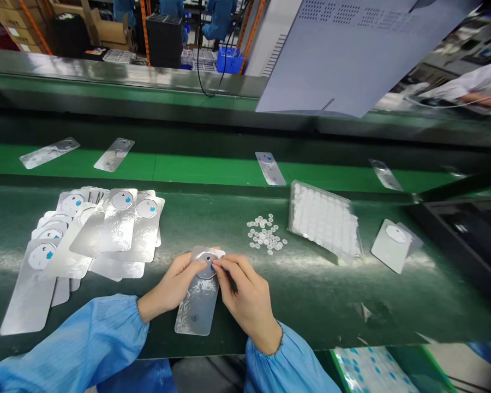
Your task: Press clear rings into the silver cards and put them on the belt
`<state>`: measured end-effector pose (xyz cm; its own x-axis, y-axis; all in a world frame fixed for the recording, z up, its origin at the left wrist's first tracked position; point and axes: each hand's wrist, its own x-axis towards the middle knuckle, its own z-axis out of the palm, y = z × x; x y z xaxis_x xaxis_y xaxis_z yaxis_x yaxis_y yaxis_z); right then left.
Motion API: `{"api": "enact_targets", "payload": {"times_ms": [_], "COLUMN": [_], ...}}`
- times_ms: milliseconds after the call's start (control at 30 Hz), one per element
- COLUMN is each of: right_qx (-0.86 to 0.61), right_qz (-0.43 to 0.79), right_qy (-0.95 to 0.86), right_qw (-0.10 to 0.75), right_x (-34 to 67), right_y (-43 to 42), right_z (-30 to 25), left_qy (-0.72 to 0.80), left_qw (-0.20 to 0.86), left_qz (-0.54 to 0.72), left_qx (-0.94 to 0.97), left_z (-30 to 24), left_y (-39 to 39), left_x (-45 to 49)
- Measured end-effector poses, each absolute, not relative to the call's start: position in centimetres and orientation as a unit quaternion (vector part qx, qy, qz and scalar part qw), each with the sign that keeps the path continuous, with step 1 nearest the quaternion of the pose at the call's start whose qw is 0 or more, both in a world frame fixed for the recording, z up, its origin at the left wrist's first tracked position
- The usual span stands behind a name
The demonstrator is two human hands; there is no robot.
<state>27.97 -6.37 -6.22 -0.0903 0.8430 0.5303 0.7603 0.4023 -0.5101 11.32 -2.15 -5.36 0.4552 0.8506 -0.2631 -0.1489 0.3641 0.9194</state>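
Note:
A flat silver plate (pixel 197 311) with rounded corners lies in front of me, a round disc set near its top end. My left hand (pixel 174 286) grips the plate's upper left side, thumb on top by the disc. At the disc's right edge, next to a small blue spot, the thumb and fingertips of my right hand (pixel 245 292) are pinched together; anything between them is too small to make out. Beyond my right hand lies a scatter of small clear round pieces (pixel 265 237). Many similar silver plates (pixel 120 229) with blue-dotted discs overlap to the left.
A clear tray (pixel 325 221) of white pieces sits right of centre, and more plates (pixel 390 245) lie farther right. Single plates rest on a green belt (pixel 196 166) behind. A grey panel (pixel 331 60) hangs overhead. Below the right edge is a green bin (pixel 421 371).

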Motion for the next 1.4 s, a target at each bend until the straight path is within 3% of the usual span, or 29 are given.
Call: {"api": "enact_targets", "payload": {"times_ms": [133,367,500,667,800,933,1000,1067,1167,1267,1333,1400], "right_qx": [-0.542,-0.547,-0.584,-0.687,-0.823,-0.852,-0.823,-0.746,-0.695,-0.705,-0.755,-0.747], "right_qz": [0.072,0.279,0.311,0.178,0.021,-0.100,-0.002,0.213,0.265,0.163,0.004,-0.050], "right_qy": [-0.736,-0.560,-0.444,-0.272,-0.258,-0.251,-0.308,-0.418,-0.467,-0.430,-0.365,-0.360], "right_qw": [0.400,0.556,0.604,0.650,0.505,0.448,0.477,0.472,0.478,0.540,0.545,0.557], "right_x": [27.9,27.0,29.2,41.4,51.2,48.9,44.0,39.5,38.0,44.4,50.0,53.5], "right_y": [-6.4,-6.8,-7.8,-14.6,-21.0,-21.9,-19.3,-15.7,-11.8,-9.6,-7.3,-4.6], "right_z": [-6.5,-6.3,-6.4,-6.6,-6.5,-6.7,-7.2,-7.5,-6.8,-4.4,-2.7,-1.2], "left_qy": [0.405,0.430,0.401,0.409,0.433,0.484,0.493,0.473,0.396,0.330,0.351,0.404], "left_qw": [0.724,0.741,0.799,0.802,0.779,0.738,0.740,0.752,0.748,0.681,0.591,0.517], "left_qz": [0.347,0.358,0.334,0.335,0.328,0.330,0.323,0.311,0.328,0.337,0.331,0.340], "left_qx": [0.437,0.371,0.299,0.279,0.314,0.335,0.326,0.338,0.420,0.561,0.646,0.673], "left_z": [-5.6,-5.6,-5.2,-5.1,-5.1,-5.1,-5.1,-5.1,-4.8,-3.8,-2.1,0.2], "left_y": [-2.1,-2.0,-2.0,-1.7,-1.7,-1.7,-1.9,-2.3,-2.1,2.0,6.9,11.9], "left_x": [11.3,11.4,11.5,11.4,10.8,11.7,13.8,16.7,21.3,23.8,23.9,23.5]}}
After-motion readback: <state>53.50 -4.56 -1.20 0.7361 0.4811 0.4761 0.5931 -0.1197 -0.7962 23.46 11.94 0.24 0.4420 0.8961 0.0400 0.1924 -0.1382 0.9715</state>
